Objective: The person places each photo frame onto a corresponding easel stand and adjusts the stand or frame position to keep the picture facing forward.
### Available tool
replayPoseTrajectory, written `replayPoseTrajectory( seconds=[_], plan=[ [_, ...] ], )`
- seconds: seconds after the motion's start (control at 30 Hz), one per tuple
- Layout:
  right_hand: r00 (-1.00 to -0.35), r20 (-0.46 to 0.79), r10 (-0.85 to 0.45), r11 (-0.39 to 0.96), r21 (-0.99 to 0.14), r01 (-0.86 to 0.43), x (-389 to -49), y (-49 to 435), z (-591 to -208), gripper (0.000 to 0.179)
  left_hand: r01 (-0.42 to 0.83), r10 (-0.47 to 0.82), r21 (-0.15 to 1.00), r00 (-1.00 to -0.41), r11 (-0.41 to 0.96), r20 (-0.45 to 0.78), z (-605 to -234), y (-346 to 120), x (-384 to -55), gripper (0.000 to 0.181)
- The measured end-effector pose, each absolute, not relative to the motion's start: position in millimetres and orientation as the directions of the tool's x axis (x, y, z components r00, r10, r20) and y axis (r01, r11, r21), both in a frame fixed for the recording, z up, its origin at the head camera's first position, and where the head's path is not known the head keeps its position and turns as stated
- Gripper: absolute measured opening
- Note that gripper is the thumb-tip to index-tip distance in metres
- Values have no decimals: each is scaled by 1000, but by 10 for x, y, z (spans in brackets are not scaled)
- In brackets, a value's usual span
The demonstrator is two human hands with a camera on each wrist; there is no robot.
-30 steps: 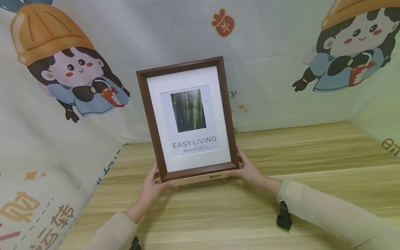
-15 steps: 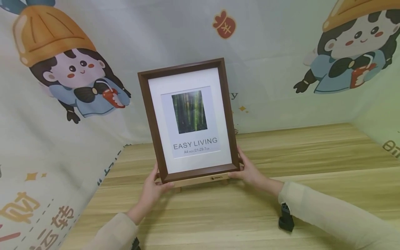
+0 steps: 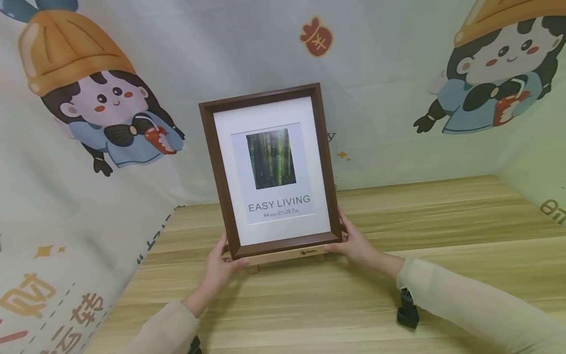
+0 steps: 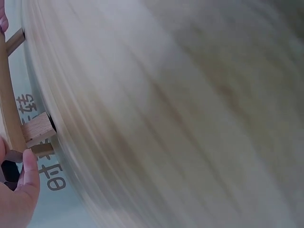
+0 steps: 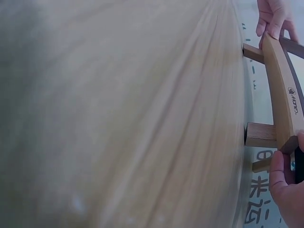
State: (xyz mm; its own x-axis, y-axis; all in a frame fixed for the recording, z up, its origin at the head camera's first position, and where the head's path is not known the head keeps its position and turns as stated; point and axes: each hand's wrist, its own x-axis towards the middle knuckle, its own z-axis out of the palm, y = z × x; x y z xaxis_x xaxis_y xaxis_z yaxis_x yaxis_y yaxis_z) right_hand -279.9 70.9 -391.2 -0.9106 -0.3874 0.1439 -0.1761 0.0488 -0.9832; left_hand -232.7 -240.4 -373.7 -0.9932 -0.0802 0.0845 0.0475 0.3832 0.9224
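Observation:
A dark brown picture frame [image 3: 283, 241] leans back on a small wooden tabletop easel [image 3: 283, 255], showing a white mat, a bamboo picture and the words "EASY LIVING". My left hand [image 3: 216, 270] grips the left end of the easel's ledge, thumb in front and fingers behind the frame's lower corner. At the ledge's other end, my right hand [image 3: 359, 250] holds on in the same way. Short wooden legs [image 4: 39, 129] show under the ledge in the left wrist view, their feet at the tabletop. The right wrist view shows the ledge [image 5: 280, 90] with a small printed logo.
The wood-grain table [image 3: 424, 290] spreads out around the easel. Behind it hangs a pale cloth backdrop [image 3: 376, 54] printed with cartoon figures and lettering. A black wrist strap [image 3: 407, 309] hangs below the right sleeve.
The easel with the picture frame has shifted slightly to the right, and both hands have moved with it. Their hold looks the same.

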Motion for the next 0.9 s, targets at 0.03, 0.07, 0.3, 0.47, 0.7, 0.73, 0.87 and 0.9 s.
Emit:
replayPoseTrajectory(
  seconds=[0.03,0.07,0.3,0.47,0.7,0.73,0.87,0.9],
  plan=[
    [-910,146,-389,50,-983,-179,-2796,715,-3909,102,46,-81,923,-993,383,83,-3739,-2399,-2330,94],
    [-908,148,-391,48,-982,-181,-2795,721,-3906,102,49,-79,922,-993,384,86,-3743,-2394,-2333,94],
    [-912,147,-384,52,-982,-180,-2789,762,-3893,102,70,-72,912,-992,403,108,-3737,-2344,-2349,93],
    [-919,139,-369,73,-981,-177,-2788,799,-3885,102,89,-57,913,-991,399,122,-3740,-2308,-2374,92],
    [-923,142,-358,61,-983,-175,-2794,851,-3884,103,102,-46,910,-990,401,131,-3743,-2254,-2410,92],
    [-924,141,-354,59,-983,-172,-2793,857,-3885,103,103,-44,911,-990,400,132,-3742,-2246,-2413,92],
    [-928,138,-347,58,-984,-168,-2788,880,-3892,103,97,-44,917,-991,386,123,-3739,-2213,-2422,91],
    [-928,139,-346,58,-984,-169,-2787,887,-3894,103,95,-44,919,-992,384,121,-3740,-2205,-2425,90]
  ],
)
